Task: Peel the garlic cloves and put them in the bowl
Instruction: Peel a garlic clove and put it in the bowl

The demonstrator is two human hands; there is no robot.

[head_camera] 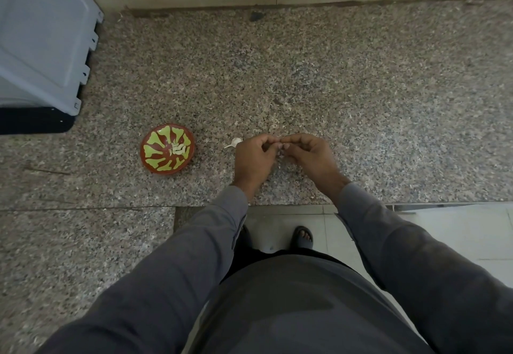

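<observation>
Left hand point(251, 156) and right hand point(308, 154) together pinch garlic clove point(281, 147) above granite counter point(361, 104). Red-green bowl point(150, 156) holding peeled cloves point(177, 149) at 9 o'clock; garlic piece point(234, 143) just beside left hand.

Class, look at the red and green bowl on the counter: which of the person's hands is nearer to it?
Left. The left hand is just right of the bowl, apart from it; the right hand lies beyond the left, farther right.

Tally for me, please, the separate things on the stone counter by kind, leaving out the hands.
Bowl, red with green pattern: 1
Pile of peeled garlic cloves in the bowl: 1 (single cloves too small to count)
White garlic piece on the counter by the left hand: 1
Grey plastic crate, far left: 1
Total: 4
</observation>
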